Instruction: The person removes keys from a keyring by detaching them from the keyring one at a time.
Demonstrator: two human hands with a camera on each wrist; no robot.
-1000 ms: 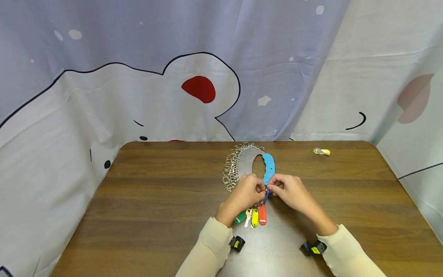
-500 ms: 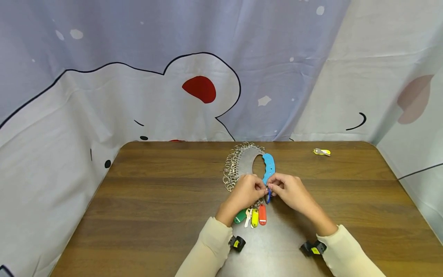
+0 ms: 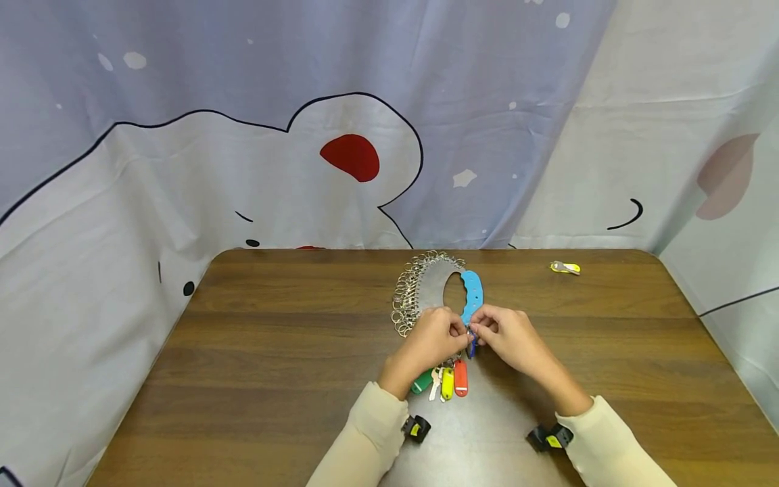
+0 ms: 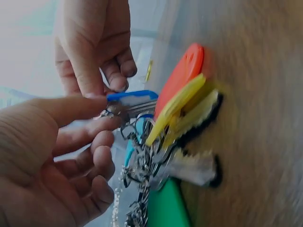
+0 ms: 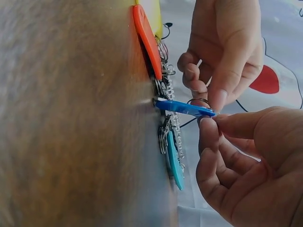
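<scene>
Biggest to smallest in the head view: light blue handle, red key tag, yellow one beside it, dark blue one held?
1. Light blue handle
2. Red key tag, yellow key tag: nearly alike, unranked
3. Dark blue key tag, partly hidden

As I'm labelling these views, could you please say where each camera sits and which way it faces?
Head: on the head, facing forward and down at the table; left grip, right grip and sleeves show.
Left wrist: on that wrist, facing the blue tag; left grip near, right grip beyond.
Right wrist: on that wrist, facing the blue tag, curtain behind; right grip near, left grip beyond.
Both wrist views share the blue tag and red tag.
</scene>
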